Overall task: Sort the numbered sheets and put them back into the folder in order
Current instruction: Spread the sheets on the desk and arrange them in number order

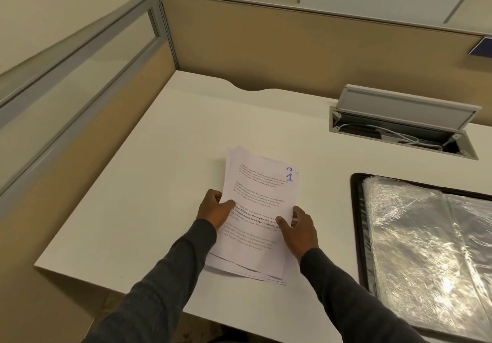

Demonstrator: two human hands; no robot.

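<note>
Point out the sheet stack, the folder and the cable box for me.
sheet stack (259, 199): head view, middle of the top sheet marked 1.
folder (355, 225): head view, its dark left edge.
cable box (410, 107): head view, its raised grey lid.

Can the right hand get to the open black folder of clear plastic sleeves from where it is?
Probably yes: bare white desk separates right hand from folder, though it currently grips the paper stack.

white desk, open cable tray, cubicle partitions
</note>
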